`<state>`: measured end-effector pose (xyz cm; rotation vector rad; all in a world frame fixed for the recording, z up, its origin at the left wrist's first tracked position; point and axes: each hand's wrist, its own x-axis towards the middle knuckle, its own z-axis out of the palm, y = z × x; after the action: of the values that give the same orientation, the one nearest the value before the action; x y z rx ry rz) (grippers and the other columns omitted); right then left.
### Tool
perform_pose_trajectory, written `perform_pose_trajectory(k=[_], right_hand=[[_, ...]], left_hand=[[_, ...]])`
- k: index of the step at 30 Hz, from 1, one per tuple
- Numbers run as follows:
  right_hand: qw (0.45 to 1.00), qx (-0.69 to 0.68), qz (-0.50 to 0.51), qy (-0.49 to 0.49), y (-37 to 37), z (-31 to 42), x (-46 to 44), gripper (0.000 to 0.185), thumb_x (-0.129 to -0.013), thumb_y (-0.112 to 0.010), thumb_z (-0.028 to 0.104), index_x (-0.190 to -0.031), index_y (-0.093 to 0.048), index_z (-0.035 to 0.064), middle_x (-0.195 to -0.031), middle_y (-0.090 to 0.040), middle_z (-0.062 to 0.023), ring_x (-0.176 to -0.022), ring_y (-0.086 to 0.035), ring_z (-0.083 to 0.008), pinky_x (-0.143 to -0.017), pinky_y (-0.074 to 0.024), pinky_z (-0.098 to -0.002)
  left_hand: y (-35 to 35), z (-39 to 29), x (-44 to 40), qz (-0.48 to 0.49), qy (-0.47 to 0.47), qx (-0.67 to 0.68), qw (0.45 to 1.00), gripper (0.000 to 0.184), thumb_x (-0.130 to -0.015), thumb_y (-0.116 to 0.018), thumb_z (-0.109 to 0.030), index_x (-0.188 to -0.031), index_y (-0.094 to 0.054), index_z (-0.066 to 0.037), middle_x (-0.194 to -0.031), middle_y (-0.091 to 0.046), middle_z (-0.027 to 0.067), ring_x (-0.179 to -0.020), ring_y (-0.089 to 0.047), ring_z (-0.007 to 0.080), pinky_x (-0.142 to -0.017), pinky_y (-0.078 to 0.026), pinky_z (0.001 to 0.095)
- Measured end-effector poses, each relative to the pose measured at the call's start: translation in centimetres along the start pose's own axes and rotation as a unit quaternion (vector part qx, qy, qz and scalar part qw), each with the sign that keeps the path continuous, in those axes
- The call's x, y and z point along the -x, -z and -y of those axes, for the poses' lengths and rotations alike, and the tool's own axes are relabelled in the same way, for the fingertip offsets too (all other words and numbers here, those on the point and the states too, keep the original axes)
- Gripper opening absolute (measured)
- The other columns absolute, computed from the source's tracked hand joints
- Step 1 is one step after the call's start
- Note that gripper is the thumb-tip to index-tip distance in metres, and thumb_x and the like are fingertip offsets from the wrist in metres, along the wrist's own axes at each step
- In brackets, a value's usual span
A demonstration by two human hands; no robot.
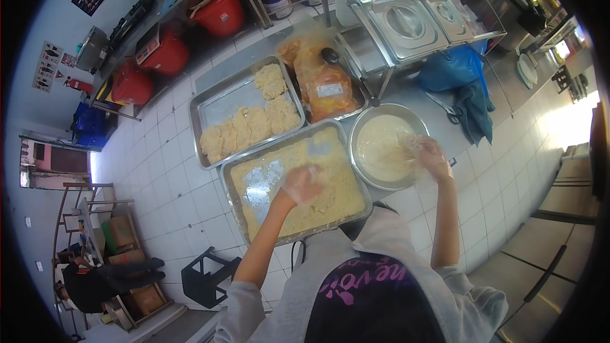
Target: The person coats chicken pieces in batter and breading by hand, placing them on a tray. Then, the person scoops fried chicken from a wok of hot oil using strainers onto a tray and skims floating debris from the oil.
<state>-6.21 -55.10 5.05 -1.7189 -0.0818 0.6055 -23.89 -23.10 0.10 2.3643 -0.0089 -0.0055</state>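
Note:
My left hand, in a clear plastic glove, is over a metal tray of pale yellow crumbs. Motion smears its fingers, so their pose is unclear. At the right rim of a round metal bowl is my right hand, also gloved and with fingers bent. Pale, runny batter fills the bowl. Whatever the right fingers hold at the batter cannot be made out. In a second tray, behind the crumbs, crumb-coated pieces lie in a row, with one more in a corner.
Behind the crumb tray sits a plastic bag of orange, marinated-looking pieces. Scissors and a dark cloth lie right of the bowl, near lidded steel pans. A black stool and another person are at lower left.

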Motion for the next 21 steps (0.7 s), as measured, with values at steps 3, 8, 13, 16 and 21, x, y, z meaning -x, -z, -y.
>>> perform_pose_trajectory(k=[3, 8, 13, 16, 21], right_hand=[[0.997, 0.064, -0.039, 0.013, -0.3, 0.8, 0.1, 0.032, -0.08, -0.043, 0.003, -0.107, -0.06, -0.0026, -0.096, -0.065, -0.0096, -0.085, -0.063, -0.0165, -0.077, -0.0497, -0.0273], [0.976, 0.172, -0.127, 0.031, -0.8, 1.3, -0.3, 0.032, -0.072, -0.047, 0.002, -0.101, -0.062, -0.0018, -0.09, -0.066, -0.0106, -0.081, -0.063, -0.0183, -0.074, -0.0494, -0.0298], [0.934, 0.314, -0.116, 0.126, -1.0, 1.8, -1.1, 0.037, -0.059, -0.051, 0.002, -0.095, -0.062, 0.0013, -0.078, -0.064, -0.0135, -0.076, -0.062, -0.0205, -0.069, -0.048, -0.0342], [0.958, 0.269, -0.088, 0.052, -0.4, 1.7, -1.6, 0.036, -0.063, -0.054, 0.001, -0.097, -0.063, 0.0031, -0.08, -0.066, -0.0107, -0.077, -0.062, -0.0187, -0.07, -0.0488, -0.0322], [0.998, 0.061, -0.022, 0.016, 0.6, 1.0, -1.9, 0.034, -0.07, -0.054, -0.001, -0.103, -0.062, 0.0017, -0.092, -0.066, -0.0082, -0.081, -0.064, -0.0168, -0.073, -0.0521, -0.0276]], left_hand=[[0.4, -4.0, 0.1, 0.027, 0.067, -0.079, 0.994, 0.041, -0.07, -0.071, -0.033, -0.101, -0.061, -0.008, -0.092, -0.063, 0.0126, -0.088, -0.058, 0.0317, -0.077, -0.046, 0.0403], [-4.6, -5.0, -1.9, -0.023, 0.126, -0.289, 0.949, 0.045, -0.078, -0.061, -0.04, -0.114, -0.058, -0.012, -0.113, -0.057, 0.0113, -0.113, -0.046, 0.0333, -0.094, -0.033, 0.0498], [-6.7, -2.7, -3.4, -0.106, 0.139, -0.233, 0.956, 0.063, -0.079, -0.055, -0.048, -0.132, -0.045, -0.013, -0.135, -0.041, 0.0144, -0.123, -0.037, 0.0363, -0.099, -0.025, 0.0526], [-5.8, -2.4, -3.6, -0.09, 0.138, -0.216, 0.962, 0.069, -0.08, -0.051, -0.052, -0.137, -0.04, -0.014, -0.139, -0.038, 0.0137, -0.125, -0.034, 0.0362, -0.102, -0.021, 0.0537], [-4.8, -1.3, -3.7, -0.081, 0.051, -0.213, 0.972, 0.075, -0.081, -0.046, -0.055, -0.142, -0.031, -0.013, -0.144, -0.032, 0.0134, -0.127, -0.032, 0.0346, -0.103, -0.019, 0.0558]])
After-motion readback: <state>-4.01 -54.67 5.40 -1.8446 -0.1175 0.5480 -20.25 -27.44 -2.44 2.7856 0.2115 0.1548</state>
